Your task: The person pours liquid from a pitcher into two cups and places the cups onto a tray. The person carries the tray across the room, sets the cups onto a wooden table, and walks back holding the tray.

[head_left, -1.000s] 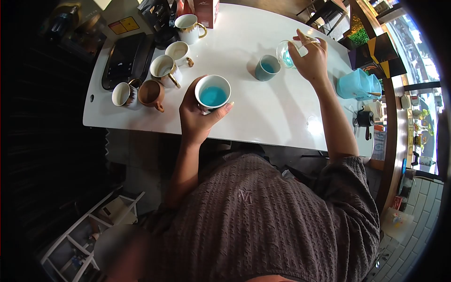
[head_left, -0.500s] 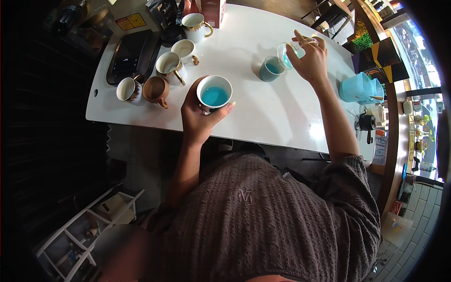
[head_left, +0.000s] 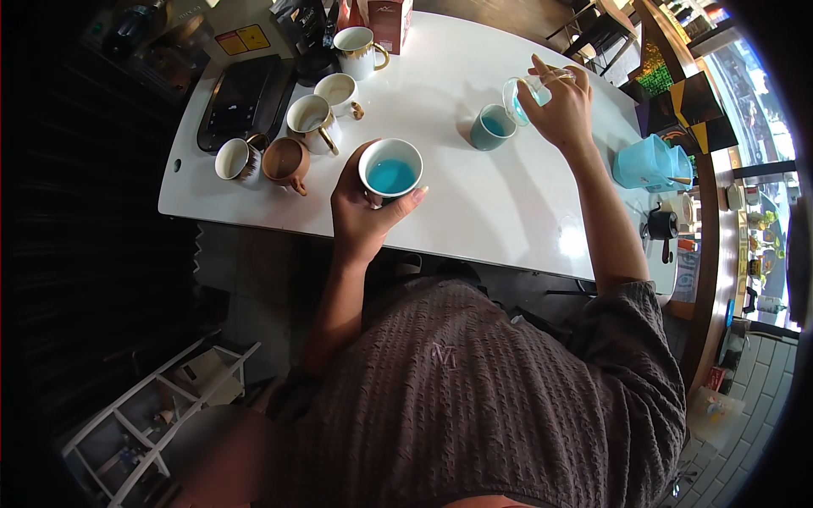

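Blue liquid [head_left: 392, 177] sits in a white cup [head_left: 385, 152] near the front edge of the surface [head_left: 474, 212], the left hand [head_left: 364, 222] wrapping its fingers around it — the right hand [head_left: 561, 114] grips a clear glass [head_left: 513, 102] with curled fingers, tilted close beside a grey-blue cup [head_left: 489, 142] — and a brown mug [head_left: 284, 162] stands left

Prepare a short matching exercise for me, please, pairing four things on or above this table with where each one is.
1. White-rimmed cup
2. Brown mug
3. Glass vessel
4. Blue-grey cup

A. On the table, beside white mugs
B. In the right hand
C. On the table, containing blue liquid
D. In the left hand

Pairs: 1-D; 2-A; 3-B; 4-C.
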Available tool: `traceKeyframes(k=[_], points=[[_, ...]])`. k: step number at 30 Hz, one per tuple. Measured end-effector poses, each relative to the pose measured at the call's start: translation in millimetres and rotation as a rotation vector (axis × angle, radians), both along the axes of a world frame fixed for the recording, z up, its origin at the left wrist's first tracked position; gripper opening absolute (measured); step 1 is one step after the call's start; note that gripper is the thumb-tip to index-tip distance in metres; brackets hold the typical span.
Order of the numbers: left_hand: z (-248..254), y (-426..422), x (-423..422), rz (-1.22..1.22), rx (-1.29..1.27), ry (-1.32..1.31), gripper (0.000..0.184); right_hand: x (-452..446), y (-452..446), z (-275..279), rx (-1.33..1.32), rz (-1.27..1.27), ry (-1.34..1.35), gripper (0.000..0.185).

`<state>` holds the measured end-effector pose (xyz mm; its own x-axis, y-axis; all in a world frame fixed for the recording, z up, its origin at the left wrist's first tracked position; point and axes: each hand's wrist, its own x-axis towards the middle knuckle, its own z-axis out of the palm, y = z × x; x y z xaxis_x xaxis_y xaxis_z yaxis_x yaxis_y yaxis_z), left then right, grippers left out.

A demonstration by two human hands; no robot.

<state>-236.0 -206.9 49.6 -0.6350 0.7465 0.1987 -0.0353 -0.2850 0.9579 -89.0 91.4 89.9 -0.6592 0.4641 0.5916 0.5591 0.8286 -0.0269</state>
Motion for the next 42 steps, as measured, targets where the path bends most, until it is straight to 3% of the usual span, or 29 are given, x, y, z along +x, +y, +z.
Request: traceKeyframes(k=[42], points=[[4, 13, 2, -0.019, 0.069, -0.013, 0.053, -2, -1, -1, 0.026, 0.081, -0.008, 0.05]])
